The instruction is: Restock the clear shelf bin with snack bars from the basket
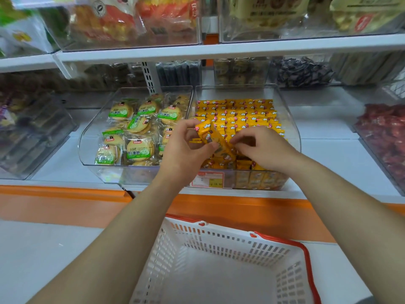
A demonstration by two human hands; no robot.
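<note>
A clear shelf bin (291, 128) holds rows of yellow snack bars (241, 115). Over its front left part, my left hand (186, 145) grips a small bunch of yellow bars (210, 134), thumb and fingers curled round them. My right hand (260, 148) pinches the right side of the same bunch, just above the packed bars. Below, a white basket with a red rim (282, 242) stands in front of the shelf; the part of its inside that I see holds no bars.
To the left stands another clear bin (87, 137) with green-labelled round biscuits. A red price tag (208, 179) sits on the bin's front. A bin of red packets (385, 137) is at the right. An upper shelf (219, 51) hangs over the bins. An orange ledge (241, 207) runs below.
</note>
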